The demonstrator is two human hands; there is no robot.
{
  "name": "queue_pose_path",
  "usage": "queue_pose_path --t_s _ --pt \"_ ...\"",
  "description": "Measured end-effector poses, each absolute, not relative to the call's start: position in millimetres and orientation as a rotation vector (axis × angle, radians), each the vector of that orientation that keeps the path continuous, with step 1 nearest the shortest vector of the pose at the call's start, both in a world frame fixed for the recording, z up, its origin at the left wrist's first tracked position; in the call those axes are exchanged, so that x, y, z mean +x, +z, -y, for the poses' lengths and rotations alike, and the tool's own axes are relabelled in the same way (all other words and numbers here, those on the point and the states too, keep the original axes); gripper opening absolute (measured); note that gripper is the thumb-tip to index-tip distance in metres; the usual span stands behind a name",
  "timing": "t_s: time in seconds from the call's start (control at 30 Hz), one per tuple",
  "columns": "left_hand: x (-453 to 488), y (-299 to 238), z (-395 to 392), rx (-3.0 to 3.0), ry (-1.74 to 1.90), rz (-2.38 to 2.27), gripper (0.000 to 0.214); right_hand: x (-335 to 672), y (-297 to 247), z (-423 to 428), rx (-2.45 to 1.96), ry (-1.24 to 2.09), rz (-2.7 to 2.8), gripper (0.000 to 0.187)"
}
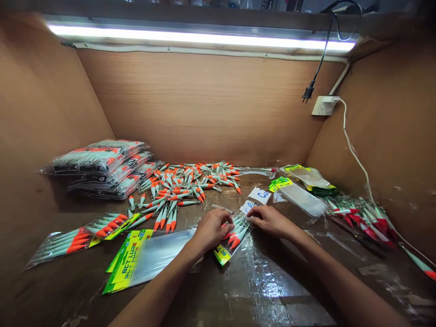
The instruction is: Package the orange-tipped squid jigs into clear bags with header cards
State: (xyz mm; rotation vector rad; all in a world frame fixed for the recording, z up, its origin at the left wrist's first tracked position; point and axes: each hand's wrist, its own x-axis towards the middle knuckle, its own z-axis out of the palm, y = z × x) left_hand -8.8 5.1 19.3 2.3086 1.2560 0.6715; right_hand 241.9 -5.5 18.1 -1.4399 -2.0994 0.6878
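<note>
A clear plastic bag of fishing lures [237,238] with a yellow-green header lies at the middle of the table, its header toward me. The pale lures inside have orange tips. My left hand [213,229] is closed on the bag's left side, the thumb and fingers bent over the plastic. At the bag's far right corner my right hand [267,220] pinches the clear film. Part of the bag is hidden under the left fingers. Flat header bags [163,256] lie fanned beneath my left forearm. Beyond my hands spreads a heap of loose lures [177,190].
Filled bags [73,240] lie at the left, before a stack of packed bundles [102,165]. Paper labels [259,195] with blue writing lie past my hands. More clear bags [301,197] and red-tipped lures [369,220] are at right. A black plug [308,93] hangs above.
</note>
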Motion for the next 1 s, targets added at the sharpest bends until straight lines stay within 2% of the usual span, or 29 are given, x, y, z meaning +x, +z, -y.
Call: queue_pose_path --t_s 0.07,0.23,0.43,0.7,0.87,1.0 --pt "-7.8 18.5 -3.3 2.309 0.654 -1.306 0.011 242.2 16.4 3.6 -1.427 0.718 2.128 0.022" --pt "-7.0 16.1 -1.3 2.278 0.713 -1.346 0.033 243.0 11.7 -1.6 -1.460 0.710 2.065 0.025" --pt "-9.5 12.7 -5.1 2.255 0.722 -1.350 0.018 240.9 4.4 -5.3 -1.393 0.734 2.076 0.028" --pt "-14.6 9.5 -11.3 2.232 0.743 -1.362 0.028 241.5 0.0 -6.2 -1.346 0.704 2.147 0.032" --pt "-12.5 9.0 -9.9 2.195 0.781 -1.409 0.017 240.1 -0.3 -4.3 -1.265 0.749 2.171 0.034" --pt "-8.9 12.8 -5.6 2.214 0.647 -1.460 0.014 238.1 1.4 -4.0 -1.287 0.762 2.139 0.034"
